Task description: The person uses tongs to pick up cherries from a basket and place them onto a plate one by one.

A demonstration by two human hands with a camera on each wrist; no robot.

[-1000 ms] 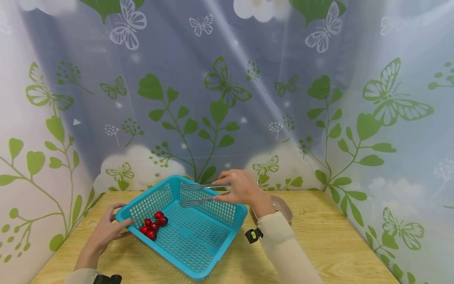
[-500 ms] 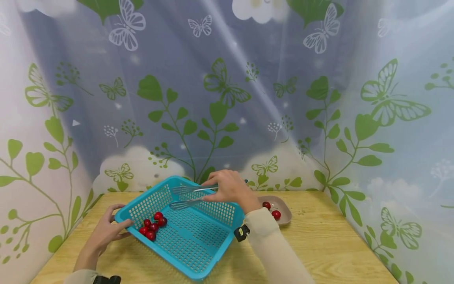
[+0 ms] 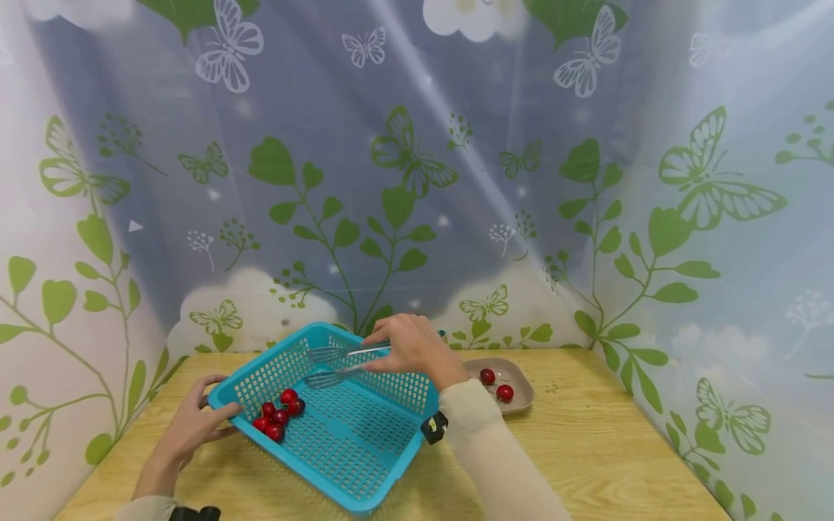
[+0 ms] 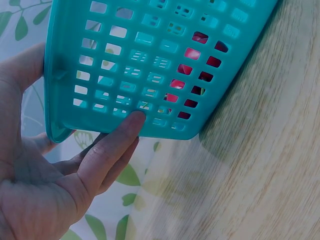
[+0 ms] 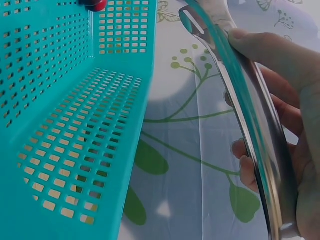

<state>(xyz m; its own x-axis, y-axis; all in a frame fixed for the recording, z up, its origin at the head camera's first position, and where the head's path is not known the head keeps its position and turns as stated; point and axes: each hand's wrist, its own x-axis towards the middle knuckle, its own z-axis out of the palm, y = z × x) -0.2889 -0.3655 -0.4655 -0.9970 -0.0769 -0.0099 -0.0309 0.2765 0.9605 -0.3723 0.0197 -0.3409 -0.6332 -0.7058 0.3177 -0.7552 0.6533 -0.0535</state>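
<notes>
A blue plastic basket [image 3: 365,427] with a perforated wall and floor stands at the centre of the head view. Several red cherries [image 3: 279,417] are bunched in its left corner. My left hand [image 3: 189,423] holds that corner, thumb at the rim; in the left wrist view its fingertips press the perforated outer wall [image 4: 150,107]. Metal tongs [image 3: 358,350] are gripped in my right hand [image 3: 413,351], between thumb and fingers. Their two slotted ends are spread apart over the basket's far side, with nothing between them, pointing left toward the cherries.
Right of the basket, a beige dish [image 3: 523,400] holds two cherries [image 3: 504,393], partly behind my right forearm. Everything stands on a wood-grain table [image 3: 606,434]. A butterfly-and-leaf patterned curtain [image 3: 365,181] rises close behind the table and along both sides.
My right hand has moved left with the tongs, bringing their ends further over the basket. The dish and its cherries have come into sight behind the forearm. My left hand keeps its hold.
</notes>
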